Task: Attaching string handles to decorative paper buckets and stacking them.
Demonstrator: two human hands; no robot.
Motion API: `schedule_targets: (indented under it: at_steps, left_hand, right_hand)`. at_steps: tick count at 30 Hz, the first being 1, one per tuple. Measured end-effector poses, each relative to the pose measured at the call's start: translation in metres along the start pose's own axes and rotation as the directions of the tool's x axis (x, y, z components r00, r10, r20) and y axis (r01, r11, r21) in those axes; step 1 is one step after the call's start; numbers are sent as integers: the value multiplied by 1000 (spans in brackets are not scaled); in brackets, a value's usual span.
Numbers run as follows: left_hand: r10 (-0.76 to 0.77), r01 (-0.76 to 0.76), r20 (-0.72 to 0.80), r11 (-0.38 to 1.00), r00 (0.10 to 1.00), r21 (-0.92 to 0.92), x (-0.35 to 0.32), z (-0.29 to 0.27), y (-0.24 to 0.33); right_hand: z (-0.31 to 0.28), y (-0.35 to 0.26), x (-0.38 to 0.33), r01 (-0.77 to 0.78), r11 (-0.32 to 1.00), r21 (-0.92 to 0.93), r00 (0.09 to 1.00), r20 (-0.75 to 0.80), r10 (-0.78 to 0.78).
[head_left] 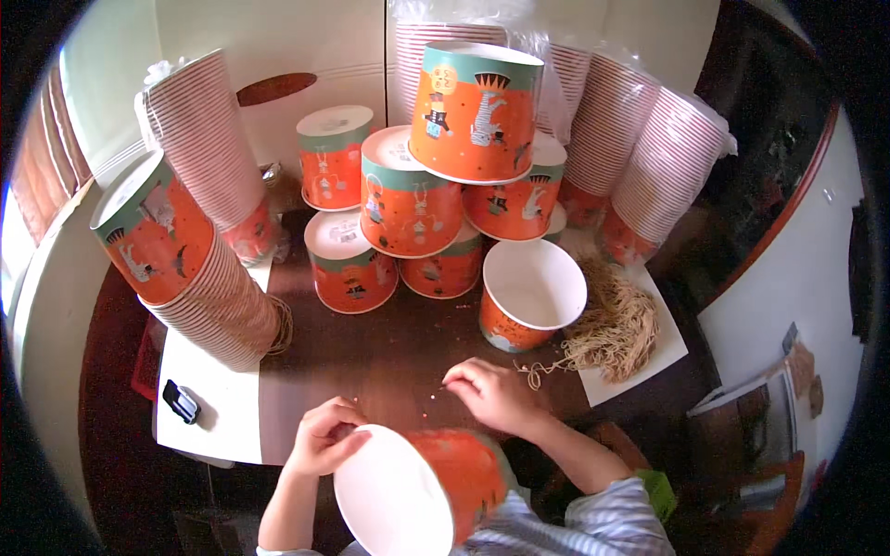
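My left hand [326, 435] is closed on the rim of an orange printed paper bucket [468, 473], tipped on its side in front of my body with its white mouth facing left. Over the table edge, right of that bucket, my right hand [491, 394] is pinched closed, a tiny dark thing at its fingertips too small to name. Just beyond it, another paper bucket [533, 287] stands with its white inside facing up. Beside that one lies a loose heap of tan twine [616, 324], a strand trailing toward my right wrist.
Upside-down orange buckets [408, 208] are piled at the back of the brown table [371, 347]. Tall nested stacks [199, 120] in clear plastic stand behind, with another leaning stack [199, 287] at left. A small black object [181, 402] lies on white paper [236, 426].
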State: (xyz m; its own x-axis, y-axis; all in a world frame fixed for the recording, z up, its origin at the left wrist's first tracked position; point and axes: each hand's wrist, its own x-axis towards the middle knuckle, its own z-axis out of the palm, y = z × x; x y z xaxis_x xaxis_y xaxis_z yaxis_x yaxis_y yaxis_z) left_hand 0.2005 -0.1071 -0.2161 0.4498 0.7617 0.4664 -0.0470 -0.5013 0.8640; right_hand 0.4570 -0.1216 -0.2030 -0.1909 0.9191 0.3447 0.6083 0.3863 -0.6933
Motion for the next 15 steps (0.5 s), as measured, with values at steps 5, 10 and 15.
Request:
schedule_targets:
  at_steps: [5, 10, 15]
  left_hand:
    - [-356, 357, -71, 934, 932, 8, -6, -20, 22]
    - [-480, 472, -152, 878, 864, -83, 0, -23, 22]
    - [-538, 541, -216, 840, 815, -51, 13, -17, 21]
  right_hand:
    - [-25, 63, -31, -240, 958, -160, 967, -124, 222]
    - [-42, 97, -51, -334, 880, -338, 941, -171, 292]
    - [-34, 108, -53, -208, 820, -533, 978, -109, 177]
